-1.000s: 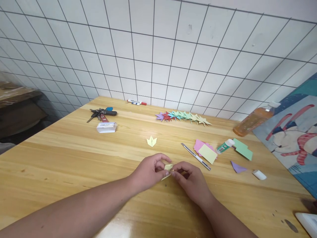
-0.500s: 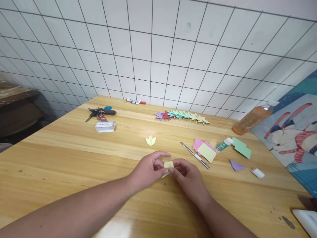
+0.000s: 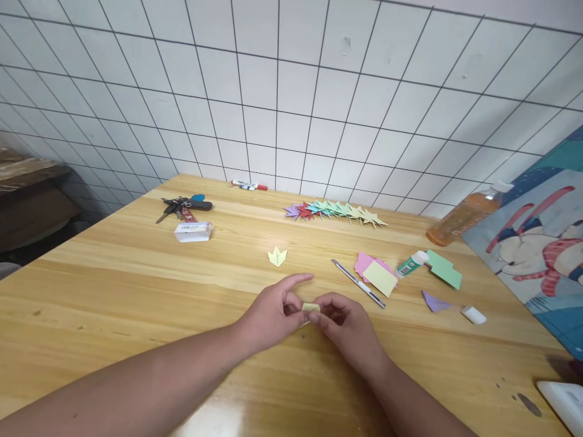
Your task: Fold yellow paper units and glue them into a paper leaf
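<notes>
Both hands meet over the middle of the wooden table [image 3: 113, 291]. My left hand [image 3: 273, 312] and my right hand [image 3: 348, 331] pinch a small folded piece of yellow paper [image 3: 310, 308] between their fingertips, just above the tabletop. Most of the paper is hidden by the fingers. A finished yellow folded piece [image 3: 277, 257] lies a little beyond the hands. Farther back, a row of coloured folded pieces [image 3: 336, 213] lies in a line.
A craft knife [image 3: 358, 283], pink and yellow paper slips [image 3: 376, 272], a glue stick [image 3: 412, 264], green paper [image 3: 443, 270], a purple triangle [image 3: 434, 301] and a white cap [image 3: 473, 314] lie at right. Keys [image 3: 182, 206], a small white box [image 3: 193, 231], a marker [image 3: 249, 185] and an orange bottle [image 3: 462, 218] lie farther back.
The yellow paper has been pressed flatter and lower between the fingertips, and the left index finger has stretched out straighter. The hands stay in the same place.
</notes>
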Demonstrator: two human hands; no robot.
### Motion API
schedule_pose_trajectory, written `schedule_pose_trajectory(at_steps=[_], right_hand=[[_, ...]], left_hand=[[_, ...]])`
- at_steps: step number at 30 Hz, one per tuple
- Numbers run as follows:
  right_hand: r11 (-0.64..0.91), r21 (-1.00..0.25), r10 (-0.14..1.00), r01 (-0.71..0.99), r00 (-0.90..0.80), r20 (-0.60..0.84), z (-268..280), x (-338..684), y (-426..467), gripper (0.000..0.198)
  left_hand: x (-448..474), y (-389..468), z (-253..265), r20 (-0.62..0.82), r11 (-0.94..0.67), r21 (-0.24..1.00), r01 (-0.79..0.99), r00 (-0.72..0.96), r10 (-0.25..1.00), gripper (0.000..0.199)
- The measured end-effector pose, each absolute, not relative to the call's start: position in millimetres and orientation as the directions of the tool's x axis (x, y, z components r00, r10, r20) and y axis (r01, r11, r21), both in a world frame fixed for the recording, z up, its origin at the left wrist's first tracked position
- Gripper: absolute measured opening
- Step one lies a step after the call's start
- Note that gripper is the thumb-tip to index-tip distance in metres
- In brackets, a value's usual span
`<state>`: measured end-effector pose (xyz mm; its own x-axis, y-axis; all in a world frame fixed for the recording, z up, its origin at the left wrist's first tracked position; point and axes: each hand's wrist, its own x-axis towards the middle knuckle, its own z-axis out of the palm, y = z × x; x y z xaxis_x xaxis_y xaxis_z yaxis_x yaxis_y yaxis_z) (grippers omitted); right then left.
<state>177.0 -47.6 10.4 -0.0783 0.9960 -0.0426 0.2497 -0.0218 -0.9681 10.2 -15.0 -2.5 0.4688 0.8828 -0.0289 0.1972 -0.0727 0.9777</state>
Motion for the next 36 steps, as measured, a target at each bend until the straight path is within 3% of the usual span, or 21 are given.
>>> schedule_pose_trajectory(at_steps=[4,9,16,18,21,25,31,36], right_hand=[[-0.027,-0.982,0.998,0.188,-0.052,-0.038,10.5,179.3,-45.9,0.020],[-0.070,-0.994,0.997,0.088,-0.024,-0.072,9.6,180.7,-45.1,0.023],[-0.075,-0.985,0.997,0.153,0.021,-0.073,8.5,181.2,-45.0,0.023],[-0.054,-0.979,0.999,0.198,0.005,-0.054,9.4,182.5,-44.4,0.022],[-0.023,-0.965,1.000,0.260,-0.009,-0.026,10.1,184.2,-44.1,0.019],[0.047,-0.958,0.999,0.282,0.002,0.050,8.0,182.7,-47.1,0.019],[0.188,-0.902,0.981,0.389,-0.025,0.194,9.4,178.2,-51.4,0.020],[0.179,-0.876,0.983,0.448,-0.048,0.176,10.7,181.4,-51.8,0.018]], left_hand=[[10.6,-17.1,-2.1,-0.011,-0.103,0.978,0.182,0.539,0.842,0.062],[10.6,-18.2,-1.0,-0.072,-0.032,0.984,0.178,0.547,0.834,0.064],[10.4,-17.2,3.1,-0.101,-0.068,0.958,0.279,0.552,0.828,0.065],[11.0,-17.1,1.1,-0.103,-0.068,0.957,0.282,0.549,0.830,0.054],[11.6,-17.8,-1.5,-0.087,-0.101,0.951,0.292,0.566,0.820,0.012],[11.8,-18.3,-1.6,-0.061,-0.153,0.933,0.326,0.563,0.824,0.027],[12.4,-13.3,0.9,-0.163,0.086,0.983,0.164,0.548,0.820,0.027],[12.7,-11.9,2.4,-0.182,0.128,0.982,0.137,0.532,0.827,0.028]])
